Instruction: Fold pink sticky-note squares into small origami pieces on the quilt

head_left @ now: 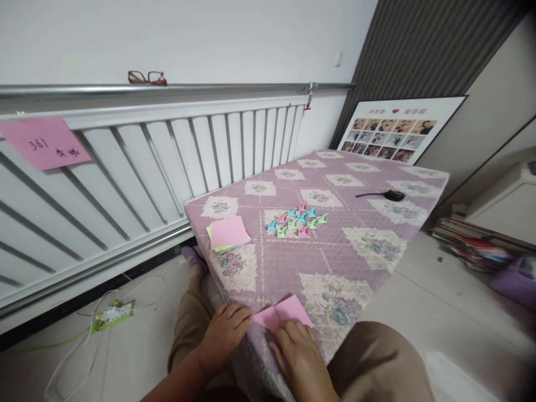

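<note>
A pink sheet of paper (295, 310) with a crease across its middle lies at the near edge of the table. The fingers of my right hand (298, 349) are together and curled, holding the near side of this paper against the cloth. At its left corner, my left hand (229, 328) has its fingers drawn together, the tips at the paper's edge; the thumb is hidden. Farther up sits a group of small folded paper pieces (302, 218) in pink, blue and green. Left of them is a stack of square coloured paper (228, 232), pink on top.
A purple flowered cloth (285, 262) covers the table. A black object with a thin handle (393, 195) lies at the far right. Beyond stand a white radiator (209, 145) and a photo board (385, 134). Glasses (146, 78) rest on the pipe; a power strip (112, 316) is on the floor.
</note>
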Tool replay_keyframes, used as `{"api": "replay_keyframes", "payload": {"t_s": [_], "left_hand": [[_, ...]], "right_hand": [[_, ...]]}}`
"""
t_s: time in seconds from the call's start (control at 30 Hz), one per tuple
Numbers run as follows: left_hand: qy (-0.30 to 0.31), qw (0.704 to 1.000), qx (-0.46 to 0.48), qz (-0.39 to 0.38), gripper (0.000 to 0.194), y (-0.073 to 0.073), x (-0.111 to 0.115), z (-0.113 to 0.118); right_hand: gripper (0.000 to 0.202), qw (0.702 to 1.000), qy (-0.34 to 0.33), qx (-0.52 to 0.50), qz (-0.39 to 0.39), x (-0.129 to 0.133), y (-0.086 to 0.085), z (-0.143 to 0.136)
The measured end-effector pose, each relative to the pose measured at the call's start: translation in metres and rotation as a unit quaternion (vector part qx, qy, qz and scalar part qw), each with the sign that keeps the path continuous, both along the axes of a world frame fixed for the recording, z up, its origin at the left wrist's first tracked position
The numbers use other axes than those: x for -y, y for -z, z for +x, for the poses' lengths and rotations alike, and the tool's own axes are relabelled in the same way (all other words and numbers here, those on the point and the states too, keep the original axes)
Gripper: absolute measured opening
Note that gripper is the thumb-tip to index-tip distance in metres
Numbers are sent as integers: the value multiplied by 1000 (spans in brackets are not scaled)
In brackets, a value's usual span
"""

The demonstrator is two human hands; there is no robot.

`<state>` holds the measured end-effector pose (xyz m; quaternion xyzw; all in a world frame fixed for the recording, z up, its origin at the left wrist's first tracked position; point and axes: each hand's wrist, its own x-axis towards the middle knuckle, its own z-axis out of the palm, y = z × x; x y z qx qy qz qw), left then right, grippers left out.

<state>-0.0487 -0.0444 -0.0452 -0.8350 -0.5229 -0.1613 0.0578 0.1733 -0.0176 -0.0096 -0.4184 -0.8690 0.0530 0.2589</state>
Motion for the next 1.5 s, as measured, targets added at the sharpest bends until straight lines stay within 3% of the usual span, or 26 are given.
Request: {"api": "replay_keyframes", "payload": {"t_s": [0.1,0.2,0.33,0.43,0.67,0.87,0.93,1.03,1.13,1.23,1.3,1.4,1.5], "left_hand": [[-10,999,37,-22,27,0,0,1],[-21,995,79,-55,27,-7,-1,5],[-37,988,133,-75,21,-28,-6,18],[-31,991,110,-69,16,-35,-12,30],[19,999,-16,-32,11,-24,-28,41],[53,998,-19,-4,14,-26,-33,37],[55,998,4,5,14,-34,-33,38],[53,997,56,29,16,-59,-33,39],[19,986,144,83,21,-89,-36,36],[-37,956,253,147,22,-107,-40,30],[-62,938,302,157,22,-106,-41,27],[-73,941,317,94,22,-86,-37,30],[-71,955,287,7,25,-58,-26,43]], "right_hand": [[20,999,8,36,-13,-12,14,-2],[12,997,-11,79,4,-22,23,3],[8,992,-21,113,53,-22,21,6],[11,990,-18,117,79,-18,18,5],[10,990,-4,110,88,-16,19,4],[8,993,0,96,65,-14,13,3],[13,994,-1,84,67,-15,7,3],[22,999,-4,18,51,-18,-9,2],[26,994,-3,-99,-41,-26,-29,0],[27,953,43,-228,-196,-37,-42,-1],[27,904,66,-306,-292,-45,-42,-1],[25,839,81,-378,-382,-54,-29,-1],[27,821,103,-392,-401,-57,-14,2]]}}
